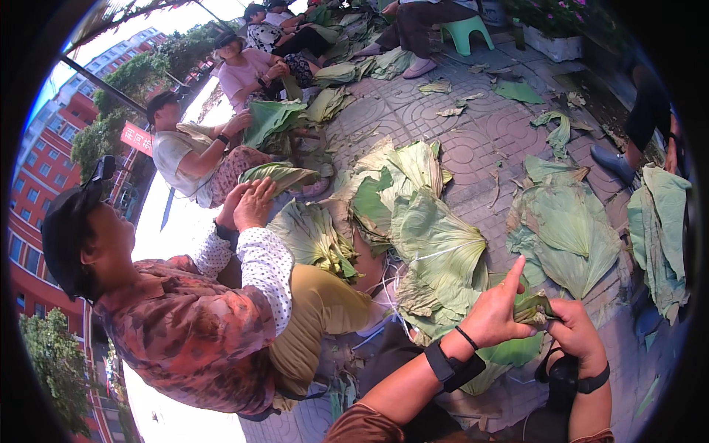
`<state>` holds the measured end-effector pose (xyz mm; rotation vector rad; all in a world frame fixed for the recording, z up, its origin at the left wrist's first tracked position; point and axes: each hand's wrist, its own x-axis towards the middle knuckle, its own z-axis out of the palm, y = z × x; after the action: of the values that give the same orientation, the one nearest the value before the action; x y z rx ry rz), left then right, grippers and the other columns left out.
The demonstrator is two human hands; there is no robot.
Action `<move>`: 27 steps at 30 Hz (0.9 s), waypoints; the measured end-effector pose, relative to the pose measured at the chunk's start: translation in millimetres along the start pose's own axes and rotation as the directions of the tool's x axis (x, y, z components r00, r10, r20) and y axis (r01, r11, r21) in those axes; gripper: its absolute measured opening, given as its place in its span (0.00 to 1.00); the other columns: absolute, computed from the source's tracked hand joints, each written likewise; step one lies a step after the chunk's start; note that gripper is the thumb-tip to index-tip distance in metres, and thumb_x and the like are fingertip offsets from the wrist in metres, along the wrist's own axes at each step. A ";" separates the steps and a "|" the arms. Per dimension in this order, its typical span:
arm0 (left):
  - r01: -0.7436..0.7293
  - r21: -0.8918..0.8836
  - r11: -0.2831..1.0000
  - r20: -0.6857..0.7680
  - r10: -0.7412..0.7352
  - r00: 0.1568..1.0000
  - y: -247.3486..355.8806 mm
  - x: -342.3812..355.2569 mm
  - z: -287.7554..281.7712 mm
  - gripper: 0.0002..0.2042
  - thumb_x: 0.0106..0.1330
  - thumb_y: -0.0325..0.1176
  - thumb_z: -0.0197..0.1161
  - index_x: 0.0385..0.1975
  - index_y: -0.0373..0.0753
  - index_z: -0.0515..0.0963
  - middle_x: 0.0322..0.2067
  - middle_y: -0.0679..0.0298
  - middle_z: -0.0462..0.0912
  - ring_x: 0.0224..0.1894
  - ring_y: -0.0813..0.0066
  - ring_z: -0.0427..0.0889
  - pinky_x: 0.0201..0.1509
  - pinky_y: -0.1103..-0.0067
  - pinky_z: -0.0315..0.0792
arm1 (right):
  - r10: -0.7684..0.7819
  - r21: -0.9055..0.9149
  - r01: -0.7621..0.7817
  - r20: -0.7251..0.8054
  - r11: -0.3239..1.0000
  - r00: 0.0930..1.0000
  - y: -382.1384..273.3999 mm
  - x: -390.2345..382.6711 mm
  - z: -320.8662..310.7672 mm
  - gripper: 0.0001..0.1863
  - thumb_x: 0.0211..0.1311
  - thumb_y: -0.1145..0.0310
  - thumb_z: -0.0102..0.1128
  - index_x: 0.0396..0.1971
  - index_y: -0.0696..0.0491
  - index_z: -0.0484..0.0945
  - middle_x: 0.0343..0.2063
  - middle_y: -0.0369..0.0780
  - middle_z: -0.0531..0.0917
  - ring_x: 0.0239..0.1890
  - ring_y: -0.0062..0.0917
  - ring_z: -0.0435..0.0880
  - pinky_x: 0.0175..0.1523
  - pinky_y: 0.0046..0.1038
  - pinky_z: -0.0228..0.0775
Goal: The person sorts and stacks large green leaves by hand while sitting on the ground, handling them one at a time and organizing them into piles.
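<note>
Between my hands is a folded green lotus leaf (533,308), partly hidden by my fingers. My left hand (496,308) holds its left side, index finger stretched up and the other fingers curled at the leaf. My right hand (578,334) is closed on the leaf's gathered right end. Below them, a loose green leaf (515,352) hangs or lies near my lap; I cannot tell which. Just beyond my left hand lies a fanned bundle of pale green leaves (443,247), crossed by a white string. Another flat leaf pile (569,229) lies ahead of my right hand.
At left sits a person in a patterned shirt (192,325), hands on a folded leaf (277,176). More people sit in a row behind, among leaf heaps. A green stool (468,33) and planter (552,44) stand at the back. Hanging leaves (659,236) are at far right.
</note>
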<state>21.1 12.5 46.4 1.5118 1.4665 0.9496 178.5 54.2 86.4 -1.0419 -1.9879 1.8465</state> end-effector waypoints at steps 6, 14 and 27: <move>-0.108 0.110 0.988 0.055 0.103 0.993 -2.7 -0.1 4.3 0.23 0.34 0.36 0.62 0.34 0.36 0.67 0.25 0.54 0.71 0.29 0.58 0.71 0.32 0.75 0.64 | 0.070 -0.048 -0.071 -0.013 0.996 0.997 2.4 -0.5 -0.7 0.09 0.35 0.78 0.47 0.23 0.60 0.71 0.17 0.37 0.72 0.21 0.17 0.68 0.26 0.18 0.60; 0.042 -0.157 0.987 0.163 -0.016 0.987 1.6 1.4 -12.3 0.08 0.40 0.29 0.56 0.22 0.36 0.70 0.14 0.58 0.70 0.17 0.68 0.69 0.23 0.79 0.63 | 0.127 0.164 -0.095 -0.195 0.982 0.973 -2.0 -3.0 -17.3 0.09 0.39 0.73 0.52 0.23 0.60 0.71 0.20 0.35 0.73 0.24 0.16 0.69 0.30 0.17 0.61; 0.125 -0.536 0.835 0.185 -0.029 0.982 2.7 2.7 -36.6 0.09 0.47 0.24 0.54 0.30 0.33 0.70 0.22 0.71 0.72 0.25 0.88 0.66 0.29 0.88 0.63 | -0.043 -0.388 -0.085 -0.309 0.918 0.950 -3.2 -8.6 -25.8 0.08 0.31 0.75 0.49 0.18 0.60 0.70 0.16 0.41 0.71 0.21 0.27 0.70 0.27 0.22 0.61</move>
<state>-11.3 16.9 63.2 1.0686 1.0055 1.0506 199.3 69.0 96.5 -1.3707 -2.1993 1.2041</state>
